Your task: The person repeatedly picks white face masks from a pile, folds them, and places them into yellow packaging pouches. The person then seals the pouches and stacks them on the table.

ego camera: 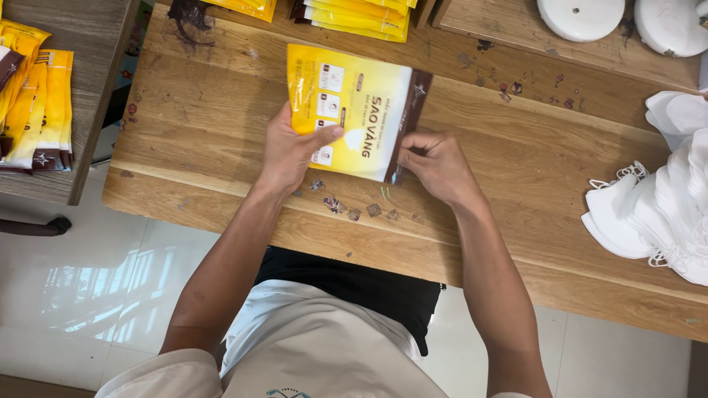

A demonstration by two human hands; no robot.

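A flat yellow and white pouch (361, 103) with a dark brown end strip lies on the wooden table (531, 155) in front of me. My left hand (287, 151) grips its near left corner, thumb on top of the printed face. My right hand (439, 166) pinches the brown strip at the pouch's right end with its fingertips. Both hands rest on the tabletop, close together.
White face masks (664, 206) are piled at the table's right edge. More yellow pouches (361, 18) are stacked at the far edge, and others (37, 103) lie on a side table to the left. Two white round objects (582, 15) sit far right.
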